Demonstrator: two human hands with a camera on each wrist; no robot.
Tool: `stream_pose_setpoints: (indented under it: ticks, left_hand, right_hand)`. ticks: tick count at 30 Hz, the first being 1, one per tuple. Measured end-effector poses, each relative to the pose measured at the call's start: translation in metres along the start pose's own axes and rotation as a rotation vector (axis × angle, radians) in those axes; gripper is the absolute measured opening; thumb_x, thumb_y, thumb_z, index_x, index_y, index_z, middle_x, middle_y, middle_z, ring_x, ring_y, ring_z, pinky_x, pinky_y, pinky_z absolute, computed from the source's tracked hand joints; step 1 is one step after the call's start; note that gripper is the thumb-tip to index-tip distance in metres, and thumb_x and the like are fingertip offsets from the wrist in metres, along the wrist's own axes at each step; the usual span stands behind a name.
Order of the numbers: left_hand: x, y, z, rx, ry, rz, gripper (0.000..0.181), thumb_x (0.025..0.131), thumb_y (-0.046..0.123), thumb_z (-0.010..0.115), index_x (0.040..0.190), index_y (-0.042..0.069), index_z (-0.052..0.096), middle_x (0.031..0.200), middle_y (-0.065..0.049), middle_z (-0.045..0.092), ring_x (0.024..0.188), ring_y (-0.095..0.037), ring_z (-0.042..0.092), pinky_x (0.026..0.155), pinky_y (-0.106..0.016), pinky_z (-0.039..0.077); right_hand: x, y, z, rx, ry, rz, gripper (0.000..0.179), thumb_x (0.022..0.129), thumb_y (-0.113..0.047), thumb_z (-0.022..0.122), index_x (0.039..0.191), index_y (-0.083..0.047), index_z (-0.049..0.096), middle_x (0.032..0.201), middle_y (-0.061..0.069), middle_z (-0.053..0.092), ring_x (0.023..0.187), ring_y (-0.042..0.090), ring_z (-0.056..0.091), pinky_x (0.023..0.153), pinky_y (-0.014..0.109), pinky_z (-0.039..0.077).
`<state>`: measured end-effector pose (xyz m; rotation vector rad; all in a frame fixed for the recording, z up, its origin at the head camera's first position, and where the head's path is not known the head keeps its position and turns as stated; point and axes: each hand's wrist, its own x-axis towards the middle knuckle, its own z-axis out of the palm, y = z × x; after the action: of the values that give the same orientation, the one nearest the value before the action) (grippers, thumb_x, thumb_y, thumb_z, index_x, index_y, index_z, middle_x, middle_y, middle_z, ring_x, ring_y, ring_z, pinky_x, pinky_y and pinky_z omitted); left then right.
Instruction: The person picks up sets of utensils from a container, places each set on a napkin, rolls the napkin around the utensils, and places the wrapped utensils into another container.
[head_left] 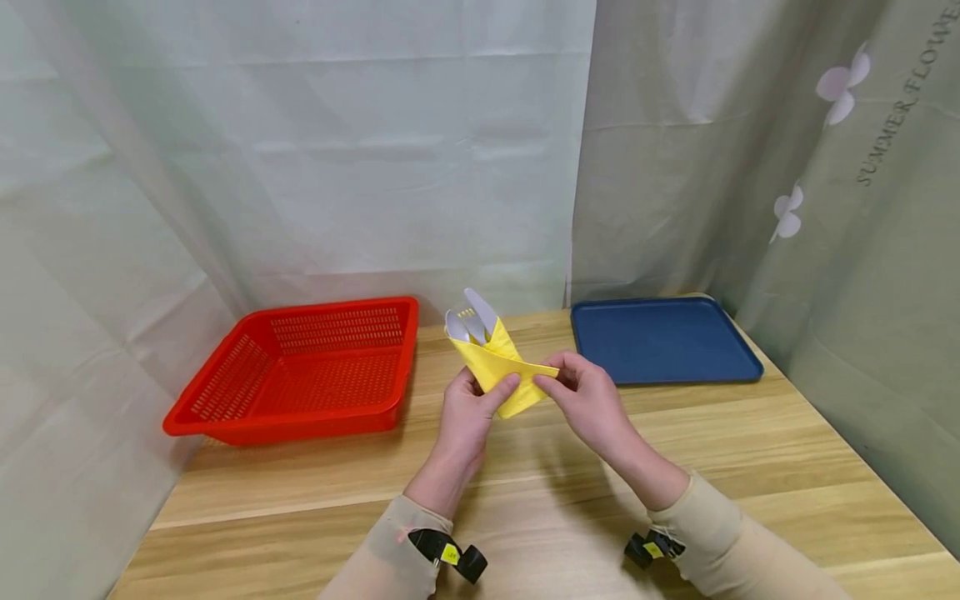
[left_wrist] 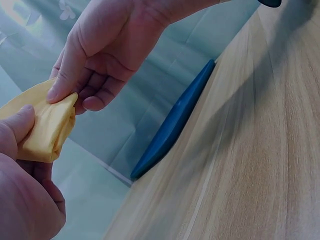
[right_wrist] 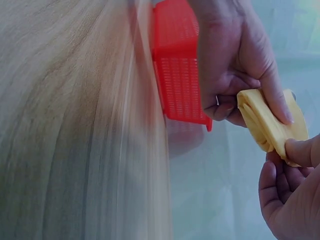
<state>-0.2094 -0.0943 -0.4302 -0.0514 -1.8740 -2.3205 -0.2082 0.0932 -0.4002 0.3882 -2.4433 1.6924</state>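
Observation:
A yellow napkin [head_left: 487, 364] is folded around a spoon [head_left: 456, 326], a fork [head_left: 473, 323] and a knife [head_left: 481, 309], all pale grey-lilac. Their upper ends stick out of the napkin's top; the lower parts are hidden inside. My left hand [head_left: 467, 417] holds the wrapped bundle above the table, thumb on the front and fingers behind. My right hand [head_left: 592, 406] pinches the napkin's right-hand corner between thumb and fingers. In the right wrist view the folded lower end of the napkin [right_wrist: 265, 120] shows between both hands.
A red slotted plastic basket [head_left: 300, 425] stands on the left of the wooden table [head_left: 540, 500]. On the right, towards the back, lies a blue tray [head_left: 667, 342]. Pale curtains [head_left: 360, 150] hang behind and along both sides.

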Motion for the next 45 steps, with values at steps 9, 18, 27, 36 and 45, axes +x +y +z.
stream_pose_setpoints:
  ticks: [9,18,27,36,45]
  left_hand:
    - [0.001,-0.002,0.0,-0.007,0.019,-0.009,0.041,0.097,0.009,0.086,0.134,-0.002,0.073,0.123,-0.012,0.076,0.108,-0.019,0.071,0.09,-0.029,0.06]
    - [-0.001,-0.001,0.002,-0.031,0.027,-0.016,0.039,0.099,0.01,0.084,0.133,-0.003,0.072,0.123,-0.01,0.076,0.109,-0.018,0.07,0.092,-0.029,0.059]
    - [0.003,-0.002,0.002,-0.065,0.074,-0.005,0.037,0.098,0.009,0.085,0.132,-0.003,0.073,0.122,-0.01,0.077,0.108,-0.017,0.071,0.092,-0.028,0.06]
    - [0.002,0.0,0.001,-0.088,0.083,0.003,0.037,0.098,0.009,0.086,0.131,-0.002,0.074,0.122,-0.012,0.077,0.107,-0.017,0.073,0.09,-0.029,0.061]
    - [-0.001,0.004,0.003,-0.08,0.066,0.013,0.038,0.097,0.01,0.086,0.132,-0.002,0.075,0.124,-0.012,0.077,0.11,-0.018,0.072,0.091,-0.03,0.061]
  right_hand:
    - [0.0,0.0,0.0,0.002,0.003,-0.004,0.008,0.104,-0.012,0.079,0.111,-0.008,0.077,0.079,0.003,0.07,0.071,0.022,0.055,0.06,0.027,0.044]
    - [0.001,0.001,-0.002,0.049,0.041,0.026,0.012,0.106,-0.018,0.078,0.109,-0.006,0.078,0.089,0.006,0.075,0.074,0.023,0.06,0.061,0.026,0.047]
    - [-0.006,-0.002,-0.004,-0.068,0.257,-0.22,0.008,0.101,-0.016,0.083,0.107,-0.015,0.077,0.096,-0.003,0.069,0.085,0.017,0.062,0.072,0.026,0.05]
    - [-0.012,-0.001,0.009,-0.312,0.16,-0.498,0.017,0.094,-0.009,0.09,0.108,-0.015,0.082,0.104,-0.006,0.072,0.093,0.021,0.069,0.076,0.033,0.057]
    - [-0.012,0.0,0.012,-0.308,0.139,-0.414,0.029,0.096,-0.01,0.088,0.124,-0.013,0.082,0.116,-0.002,0.074,0.099,0.018,0.069,0.081,0.046,0.062]
